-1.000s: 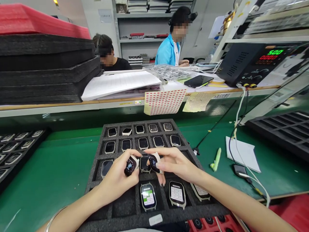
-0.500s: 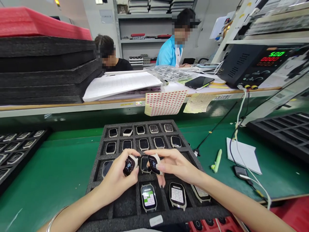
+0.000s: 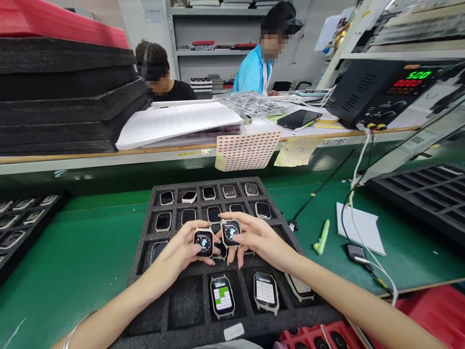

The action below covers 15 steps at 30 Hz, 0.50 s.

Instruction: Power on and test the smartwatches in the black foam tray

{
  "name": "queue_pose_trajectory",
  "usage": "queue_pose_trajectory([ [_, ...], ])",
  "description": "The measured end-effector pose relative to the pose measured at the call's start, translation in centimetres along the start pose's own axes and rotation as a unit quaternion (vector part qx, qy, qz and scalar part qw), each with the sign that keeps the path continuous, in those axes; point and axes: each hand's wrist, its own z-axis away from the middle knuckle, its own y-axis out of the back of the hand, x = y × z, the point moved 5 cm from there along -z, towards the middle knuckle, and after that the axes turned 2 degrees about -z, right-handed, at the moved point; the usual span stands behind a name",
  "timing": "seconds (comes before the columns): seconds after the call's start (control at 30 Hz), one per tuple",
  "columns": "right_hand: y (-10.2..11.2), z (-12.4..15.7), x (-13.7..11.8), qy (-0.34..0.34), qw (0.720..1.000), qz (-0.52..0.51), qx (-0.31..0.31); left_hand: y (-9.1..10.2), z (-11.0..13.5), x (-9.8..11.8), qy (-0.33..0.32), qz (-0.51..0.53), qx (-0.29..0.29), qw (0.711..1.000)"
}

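Observation:
My left hand (image 3: 183, 245) is closed around a smartwatch body (image 3: 204, 242) without a strap, its lit face turned up and the thumb on the screen's lower left. Beside it, my right hand (image 3: 259, 237) grips a second smartwatch (image 3: 231, 232) showing the same kind of dial, thumb on its screen. Both are held above a black foam tray (image 3: 145, 237) with several more watches in its compartments. In the front row, one watch (image 3: 222, 296) shows a green and white grid, and another (image 3: 266, 293) a white grid. My fingers partly hide the watches beneath them.
Another tray of watches (image 3: 27, 218) lies at left, and a dark slotted tray (image 3: 417, 194) at right. A green pen-like object (image 3: 321, 237), white paper (image 3: 359, 228) and cables lie nearby. A power supply (image 3: 381, 92) stands on the shelf; two people sit beyond.
Both watches have been turned so their screens face me more squarely. My left thumb has moved onto its watch's screen. The camera view has shifted slightly.

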Motion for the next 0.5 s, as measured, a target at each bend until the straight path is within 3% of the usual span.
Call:
queue_pose_trajectory([
  [0.2, 0.23, 0.0, 0.17, -0.002, 0.999, 0.03, 0.011, -0.19, 0.22, -0.02, -0.005, 0.001, 0.0, 1.0],
  [0.5, 0.23, 0.16, 0.0, 0.009, 0.999, 0.039, 0.026, -0.42, 0.72, -0.08, -0.009, -0.078, 0.019, 0.997],
])
